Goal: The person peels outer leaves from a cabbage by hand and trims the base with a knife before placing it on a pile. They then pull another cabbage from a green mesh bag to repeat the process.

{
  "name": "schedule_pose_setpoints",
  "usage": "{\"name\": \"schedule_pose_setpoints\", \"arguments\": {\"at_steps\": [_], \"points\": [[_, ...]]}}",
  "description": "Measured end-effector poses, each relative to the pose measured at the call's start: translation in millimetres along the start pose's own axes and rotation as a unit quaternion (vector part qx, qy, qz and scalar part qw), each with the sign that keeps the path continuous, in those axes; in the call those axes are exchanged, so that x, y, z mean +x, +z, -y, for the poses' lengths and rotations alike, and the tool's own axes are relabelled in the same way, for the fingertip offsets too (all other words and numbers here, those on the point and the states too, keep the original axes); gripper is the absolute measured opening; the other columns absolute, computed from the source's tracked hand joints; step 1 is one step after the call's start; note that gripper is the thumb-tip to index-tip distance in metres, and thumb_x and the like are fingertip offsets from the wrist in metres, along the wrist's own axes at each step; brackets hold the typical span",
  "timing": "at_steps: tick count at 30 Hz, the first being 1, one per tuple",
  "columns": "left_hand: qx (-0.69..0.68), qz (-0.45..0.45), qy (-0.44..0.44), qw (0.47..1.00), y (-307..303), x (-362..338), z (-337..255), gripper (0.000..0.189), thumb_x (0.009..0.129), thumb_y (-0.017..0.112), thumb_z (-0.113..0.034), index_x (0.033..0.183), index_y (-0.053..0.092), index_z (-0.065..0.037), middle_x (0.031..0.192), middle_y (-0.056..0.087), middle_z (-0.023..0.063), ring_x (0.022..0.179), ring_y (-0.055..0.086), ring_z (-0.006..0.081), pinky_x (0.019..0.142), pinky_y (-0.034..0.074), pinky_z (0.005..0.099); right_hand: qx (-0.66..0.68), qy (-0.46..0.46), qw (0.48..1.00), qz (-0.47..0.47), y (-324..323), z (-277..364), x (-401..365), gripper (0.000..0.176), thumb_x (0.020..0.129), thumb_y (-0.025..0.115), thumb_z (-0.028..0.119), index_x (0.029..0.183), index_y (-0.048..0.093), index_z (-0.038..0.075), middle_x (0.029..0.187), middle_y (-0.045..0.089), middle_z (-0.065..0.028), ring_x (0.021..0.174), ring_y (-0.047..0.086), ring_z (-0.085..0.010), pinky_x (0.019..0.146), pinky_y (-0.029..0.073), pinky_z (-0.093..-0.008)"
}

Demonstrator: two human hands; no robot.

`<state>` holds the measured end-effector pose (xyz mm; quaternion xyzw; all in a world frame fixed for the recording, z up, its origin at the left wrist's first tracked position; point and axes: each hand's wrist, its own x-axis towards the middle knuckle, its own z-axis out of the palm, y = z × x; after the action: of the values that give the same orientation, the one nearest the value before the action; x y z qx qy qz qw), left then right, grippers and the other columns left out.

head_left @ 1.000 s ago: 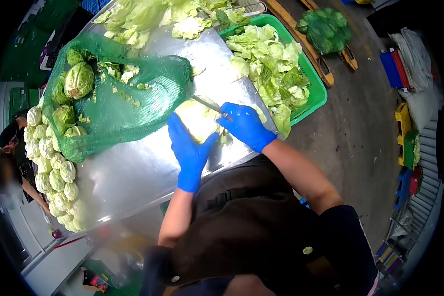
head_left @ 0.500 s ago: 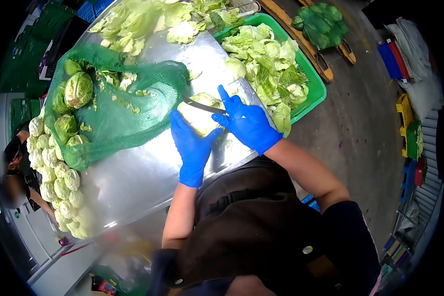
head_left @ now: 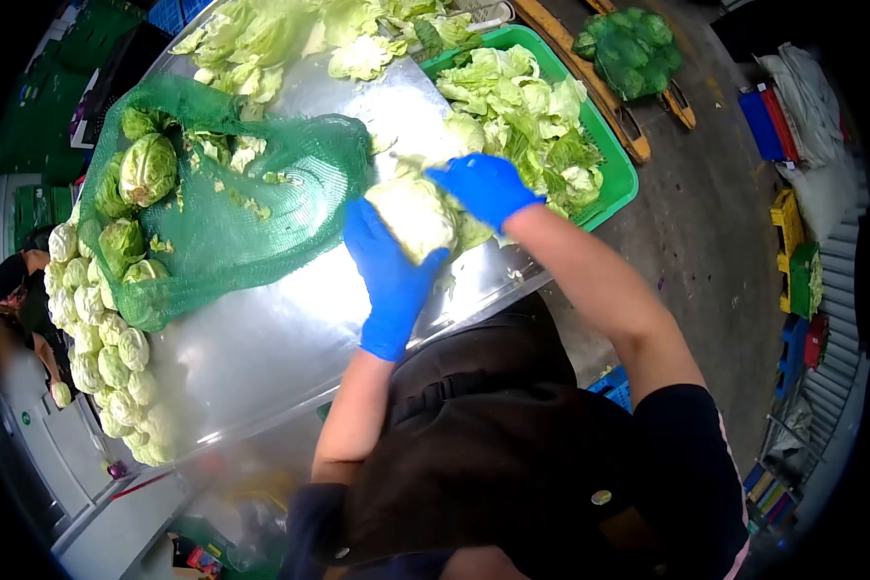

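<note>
Cabbage head (head_left: 414,217) sits near the right edge of the steel table (head_left: 261,338), close to the person's body. I cannot tell whether it is raised or just resting on the steel. The left hand (head_left: 393,280), in a blue glove, cups it from the near side with thumb and fingers spread and clasped around the lower half. That grip likely steadies the round head and leaves its upper side free. The right hand (head_left: 483,188), also gloved, lies over the far upper side with its back to the camera and its fingers bent down onto the leaves. Whether they pinch a leaf or close on something under the palm cannot be told.

A green crate (head_left: 621,184) stands against the table's right edge, just beyond the right hand, heaped with loose leaves (head_left: 532,126). Its spot probably suits short drops off that side. A green net sack (head_left: 251,227) lies open across the table's middle, within the left arm's reach, with untrimmed cabbages (head_left: 150,166) still inside. Pale trimmed heads (head_left: 97,329) line the left edge, out of the way of the hands. More leaves (head_left: 261,39) pile at the far edge. Another person (head_left: 14,290) stands beyond the left edge.
</note>
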<state>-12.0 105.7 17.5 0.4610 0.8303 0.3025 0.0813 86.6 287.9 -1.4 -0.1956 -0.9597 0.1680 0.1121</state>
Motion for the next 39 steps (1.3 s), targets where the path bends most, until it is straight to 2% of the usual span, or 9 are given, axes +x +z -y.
{"name": "schedule_pose_setpoints", "arguments": {"at_steps": [2, 8, 10, 13, 18, 21, 28, 30, 39], "points": [[-0.01, 0.008, -0.002, 1.0, -2, -12, -5, 0.12, 0.06, 0.087, -0.032, 0.147, 0.015, 0.008, 0.149, 0.024, 0.0319, 0.136, 0.025, 0.0479, 0.114, 0.021, 0.0523, 0.088, 0.256, 0.939, 0.212, -16, -21, 17, 0.057, 0.094, 0.046, 0.056, 0.103, 0.069, 0.004, 0.092, 0.068, -0.0234, 0.087, 0.067, -0.0378, 0.077, 0.053, -0.0477], [-0.08, -0.007, 0.034, 0.996, -15, -47, 23, 0.117, 0.064, 0.085, -0.037, 0.149, 0.018, 0.007, 0.152, 0.024, 0.0259, 0.14, 0.028, 0.0408, 0.116, 0.023, 0.0453, 0.153, 0.198, 0.968, 0.032, 66, -53, -38, 0.041, 0.085, 0.059, 0.038, 0.101, 0.069, 0.002, 0.098, 0.069, -0.0219, 0.092, 0.066, -0.0393, 0.08, 0.052, -0.0457], [-0.134, 0.001, 0.033, 0.99, -19, -52, 38, 0.119, 0.063, 0.086, -0.041, 0.149, 0.018, 0.006, 0.151, 0.027, 0.0238, 0.14, 0.029, 0.037, 0.117, 0.023, 0.0431, 0.392, 0.537, 0.743, 0.075, 33, -44, -40, 0.033, 0.083, 0.061, 0.032, 0.093, 0.07, 0.002, 0.091, 0.069, -0.0226, 0.083, 0.068, -0.0375, 0.072, 0.054, -0.0443], [-0.118, 0.024, 0.071, 0.99, -26, -46, 47, 0.118, 0.063, 0.087, -0.041, 0.149, 0.021, 0.005, 0.151, 0.029, 0.0247, 0.141, 0.028, 0.0391, 0.117, 0.022, 0.045, 0.134, 0.333, 0.932, -0.057, -13, -13, -45, 0.056, 0.085, 0.065, 0.032, 0.134, 0.053, 0.007, 0.081, 0.069, -0.0199, 0.069, 0.066, -0.0346, 0.064, 0.054, -0.0411], [-0.013, 0.098, 0.119, 0.988, -42, -23, 24, 0.119, 0.063, 0.085, -0.041, 0.151, 0.017, -0.001, 0.153, 0.022, 0.0301, 0.142, 0.02, 0.0474, 0.114, 0.019, 0.0559, 0.239, 0.218, 0.939, 0.117, -37, 57, -41, 0.069, 0.09, 0.065, 0.038, 0.15, 0.035, 0.019, 0.115, 0.065, -0.0204, 0.082, 0.066, -0.0294, 0.077, 0.052, -0.0398], [-0.104, 0.039, 0.036, 0.993, -30, -36, 12, 0.127, 0.061, 0.086, -0.041, 0.151, 0.007, 0.003, 0.153, 0.014, 0.0345, 0.141, 0.017, 0.0522, 0.116, 0.015, 0.0546, 0.272, 0.187, 0.943, 0.041, -1, 64, -58, 0.074, 0.091, 0.059, 0.048, 0.148, 0.035, 0.008, 0.139, 0.049, -0.0239, 0.119, 0.057, -0.0365, 0.098, 0.047, -0.0413], [-0.01, -0.017, -0.044, 0.999, 1, -24, -3, 0.126, 0.062, 0.084, -0.047, 0.147, 0.012, 0.011, 0.15, 0.018, 0.0361, 0.14, 0.02, 0.0504, 0.116, 0.02, 0.0505, 0.226, 0.221, 0.948, 0.036, 2, 69, -55, 0.067, 0.094, 0.053, 0.048, 0.145, 0.04, 0.007, 0.135, 0.053, -0.0219, 0.114, 0.06, -0.0362, 0.093, 0.049, -0.0416], [0.0, -0.007, -0.029, 1.0, 0, -19, -9, 0.125, 0.062, 0.084, -0.046, 0.147, 0.012, 0.011, 0.15, 0.02, 0.0356, 0.138, 0.023, 0.0506, 0.115, 0.022, 0.051, 0.384, 0.313, 0.869, -0.001, 13, 48, -45, 0.056, 0.096, 0.05, 0.048, 0.125, 0.06, 0.002, 0.116, 0.063, -0.0244, 0.107, 0.062, -0.0378, 0.09, 0.049, -0.0439], [-0.054, 0.086, 0.086, 0.991, -25, -16, 28, 0.123, 0.058, 0.087, -0.046, 0.149, 0.019, 0.002, 0.154, 0.022, 0.0275, 0.141, 0.023, 0.046, 0.116, 0.023, 0.0508, 0.329, 0.388, 0.861, -0.018, 34, -5, -55, 0.034, 0.079, 0.062, 0.033, 0.087, 0.066, 0.001, 0.089, 0.067, -0.024, 0.084, 0.065, -0.0391, 0.072, 0.052, -0.0467]]}}
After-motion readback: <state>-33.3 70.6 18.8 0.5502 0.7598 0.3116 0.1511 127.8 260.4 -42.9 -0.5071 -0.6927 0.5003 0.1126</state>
